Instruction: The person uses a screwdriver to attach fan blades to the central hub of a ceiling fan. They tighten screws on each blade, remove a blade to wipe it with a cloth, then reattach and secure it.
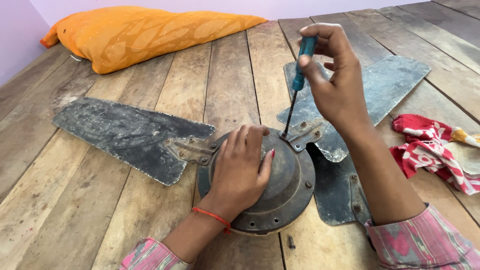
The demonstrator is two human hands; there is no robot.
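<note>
A dirty ceiling fan motor housing point(287, 192) lies on the wooden plank surface with dusty grey blades attached. My left hand point(241, 165) rests flat on top of the housing, fingers spread. My right hand point(336, 80) grips a blue-handled screwdriver point(299, 75) held nearly upright. Its tip sits at the blade bracket point(305, 132) on the housing's far rim. One blade point(125, 132) stretches to the left, another blade point(385, 82) reaches to the far right, and a third blade point(337, 192) lies under my right forearm.
A loose screw point(291, 243) lies on the planks near the housing's front edge. An orange cushion point(140, 32) sits at the back left. A red and white cloth point(435, 150) is crumpled at the right.
</note>
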